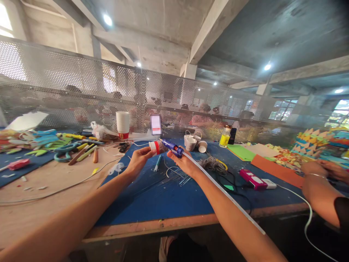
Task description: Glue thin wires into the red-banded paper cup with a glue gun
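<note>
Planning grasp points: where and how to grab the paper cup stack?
Likely around the red lower wall of the paper cup stack, from the near side: it stands upright, rims stacked above, with a plastic bag left and perforated partition behind.

A wooden table [65,174] fills the lower frame, a blue mat [169,205] across its middle. At left I see a heap of bright scraps [40,140], with teal scissors [67,148] just right of it. A cup stack [122,123] stands upright left of centre. Right of centre, small cups [191,143] cluster above tangled string [211,164]. Farther right are a yellow bottle [225,139], a magenta gadget [252,179], a green sheet [241,153] and an orange sheet [275,170].
</note>
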The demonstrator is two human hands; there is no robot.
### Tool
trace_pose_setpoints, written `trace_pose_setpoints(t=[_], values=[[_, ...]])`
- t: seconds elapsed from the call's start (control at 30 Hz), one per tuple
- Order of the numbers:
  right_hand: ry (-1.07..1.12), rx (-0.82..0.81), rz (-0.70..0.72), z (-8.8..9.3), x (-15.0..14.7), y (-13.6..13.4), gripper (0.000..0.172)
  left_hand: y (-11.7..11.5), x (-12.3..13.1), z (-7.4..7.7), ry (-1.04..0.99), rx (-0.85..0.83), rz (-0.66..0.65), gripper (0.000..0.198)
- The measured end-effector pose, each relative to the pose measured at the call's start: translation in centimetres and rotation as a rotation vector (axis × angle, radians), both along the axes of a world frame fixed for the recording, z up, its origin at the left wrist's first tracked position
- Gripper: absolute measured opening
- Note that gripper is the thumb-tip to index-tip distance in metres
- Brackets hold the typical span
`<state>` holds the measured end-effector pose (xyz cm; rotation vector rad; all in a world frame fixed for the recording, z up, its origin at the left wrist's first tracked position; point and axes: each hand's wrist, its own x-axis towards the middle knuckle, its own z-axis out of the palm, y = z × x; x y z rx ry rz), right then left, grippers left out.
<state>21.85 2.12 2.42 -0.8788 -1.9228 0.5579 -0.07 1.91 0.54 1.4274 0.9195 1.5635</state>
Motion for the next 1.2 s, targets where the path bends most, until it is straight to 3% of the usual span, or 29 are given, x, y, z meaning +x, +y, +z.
trace_pose_setpoints(t=[0.23,0.63,1.2], values=[[-0.054,-0.009,-0.068,-0.3,-0.2,-0.6,0.045,-0.5,0.4,0.5,-0.005,0.008,0.007,0.03],[-0.037,0.115,-0.125,-0.2,-0.5,-0.8,0.039,-0.5,0.4,0.7,0.035,0.003,0.1,0.036],[-0.153,0.038,-0.126,-0.3,-0.5,-0.9,0.045,-0.2,0.2,0.4,0.09,0.032,0.112,0.034]])
